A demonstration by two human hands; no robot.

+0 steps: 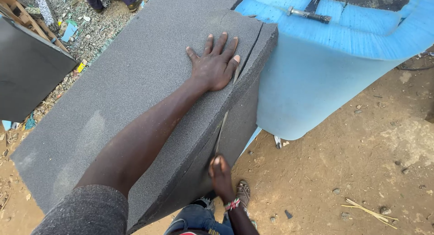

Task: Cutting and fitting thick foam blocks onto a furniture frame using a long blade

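Two hands: left hand (214, 65) flat on grey foam slab (117, 94), right hand (221, 176) gripping blade (222, 128).

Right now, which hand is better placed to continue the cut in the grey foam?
Probably the right hand: it grips the knife already in the slit. The left hand lies flat on the foam.
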